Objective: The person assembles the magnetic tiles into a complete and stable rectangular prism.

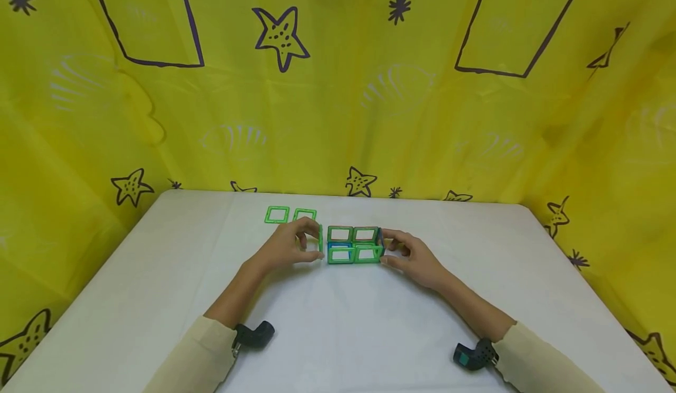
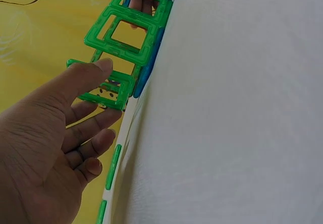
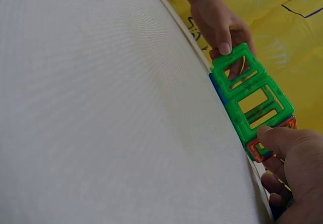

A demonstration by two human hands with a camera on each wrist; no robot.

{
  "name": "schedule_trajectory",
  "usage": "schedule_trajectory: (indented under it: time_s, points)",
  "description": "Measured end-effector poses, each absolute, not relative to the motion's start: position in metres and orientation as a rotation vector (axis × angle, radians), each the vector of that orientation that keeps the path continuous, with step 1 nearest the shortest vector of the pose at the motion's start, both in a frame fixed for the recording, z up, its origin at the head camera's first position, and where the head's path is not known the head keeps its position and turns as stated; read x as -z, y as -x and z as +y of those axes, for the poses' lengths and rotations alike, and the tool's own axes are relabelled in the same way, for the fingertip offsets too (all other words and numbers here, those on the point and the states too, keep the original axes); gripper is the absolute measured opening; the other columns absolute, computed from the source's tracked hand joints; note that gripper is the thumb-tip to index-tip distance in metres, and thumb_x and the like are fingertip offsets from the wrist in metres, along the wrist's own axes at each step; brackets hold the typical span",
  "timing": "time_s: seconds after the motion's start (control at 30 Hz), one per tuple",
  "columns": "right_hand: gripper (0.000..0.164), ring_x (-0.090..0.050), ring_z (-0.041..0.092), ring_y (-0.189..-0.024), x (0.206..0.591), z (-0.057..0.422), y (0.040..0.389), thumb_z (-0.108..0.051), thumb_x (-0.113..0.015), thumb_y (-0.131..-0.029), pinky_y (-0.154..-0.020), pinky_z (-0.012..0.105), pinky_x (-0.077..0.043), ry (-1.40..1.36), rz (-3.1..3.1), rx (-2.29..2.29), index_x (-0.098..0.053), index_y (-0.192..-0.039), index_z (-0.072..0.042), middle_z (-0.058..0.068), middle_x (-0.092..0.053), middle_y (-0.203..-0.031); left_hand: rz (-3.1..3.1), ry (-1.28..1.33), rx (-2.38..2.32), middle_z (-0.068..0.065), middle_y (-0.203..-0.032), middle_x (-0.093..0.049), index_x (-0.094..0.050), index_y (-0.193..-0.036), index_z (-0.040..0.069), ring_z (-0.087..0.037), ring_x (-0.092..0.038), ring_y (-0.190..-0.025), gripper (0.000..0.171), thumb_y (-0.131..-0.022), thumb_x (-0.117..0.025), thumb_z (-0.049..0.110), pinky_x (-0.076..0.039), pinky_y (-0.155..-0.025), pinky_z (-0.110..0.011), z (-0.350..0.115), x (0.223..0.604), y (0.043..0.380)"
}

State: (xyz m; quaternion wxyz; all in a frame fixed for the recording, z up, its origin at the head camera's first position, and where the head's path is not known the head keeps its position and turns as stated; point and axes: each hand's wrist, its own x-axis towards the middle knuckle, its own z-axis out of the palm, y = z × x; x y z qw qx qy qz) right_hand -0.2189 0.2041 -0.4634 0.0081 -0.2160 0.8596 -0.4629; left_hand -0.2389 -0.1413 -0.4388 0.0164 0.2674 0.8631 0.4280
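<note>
A low box of see-through magnetic tiles (image 1: 353,255) stands mid-table, its long walls made of green square frames, with blue along its base. My left hand (image 1: 287,243) pinches one green square tile (image 2: 123,90) between thumb and fingers, upright at the box's left end. In the head view a narrow gap shows between that tile and the box. At the opposite end, my right hand (image 1: 414,258) grips the box, thumb on the near green wall and fingers behind. An orange tile (image 3: 255,151) shows at that end in the right wrist view.
Behind my left hand, two loose green square tiles (image 1: 277,221) lie flat on the white table (image 1: 369,322), one partly covered by the hand. A yellow curtain (image 1: 327,117) with drawn starfish hangs behind the table's far edge. Each wrist carries a black camera (image 1: 256,334).
</note>
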Motion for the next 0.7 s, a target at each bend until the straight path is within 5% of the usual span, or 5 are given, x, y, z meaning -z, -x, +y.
schedule_trajectory:
  time_s: [0.7]
  points:
    - [0.056, -0.051, 0.026, -0.091, 0.4634, 0.2035, 0.2183, -0.011, -0.079, -0.094, -0.078, 0.034, -0.038, 0.687, 2.685, 1.453, -0.060, -0.146, -0.003, 0.007, -0.067, -0.106, 2.694, -0.830, -1.300, -0.005, -0.114, -0.074, -0.066, -0.123, 0.005, -0.020, -0.057, -0.080, 0.047, -0.083, -0.090, 0.013, -0.048, -0.068, -0.028, -0.1316, 0.4406, 0.2366]
